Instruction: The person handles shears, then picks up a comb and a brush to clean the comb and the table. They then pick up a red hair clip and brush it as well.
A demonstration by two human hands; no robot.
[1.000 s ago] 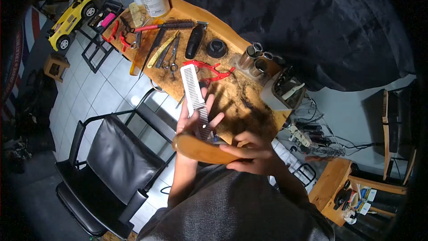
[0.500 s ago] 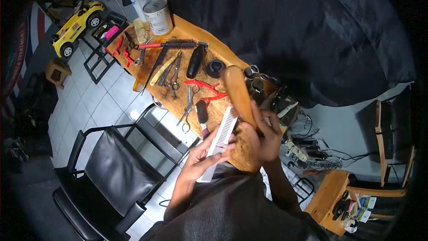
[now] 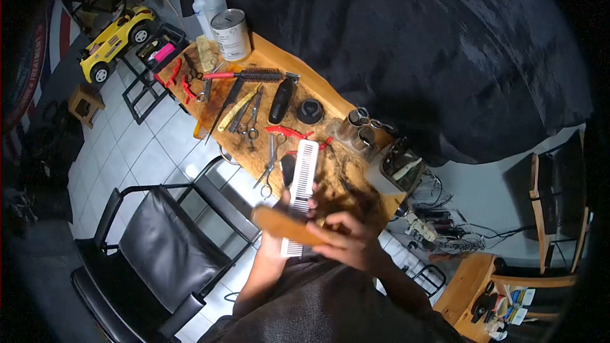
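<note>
Wooden-backed brush [image 3: 284,224] has swung down across the white comb [image 3: 306,164].
Right hand [image 3: 356,242] grips the brush; left hand [image 3: 272,245] holds the comb; contact unclear.

Wooden brush [image 3: 285,224] back across comb [image 3: 305,166]

Light falls brightest on the middle of the surface [image 3: 333,174] and the pale floor tiles [image 3: 152,124], with soft shadows below the comb [image 3: 305,168]. Glare whitens the tiles near the chair [image 3: 159,241]. Motion blurs the wooden brush [image 3: 286,225]. Wide-angle distortion bends the edges, and the corners go black.
</note>
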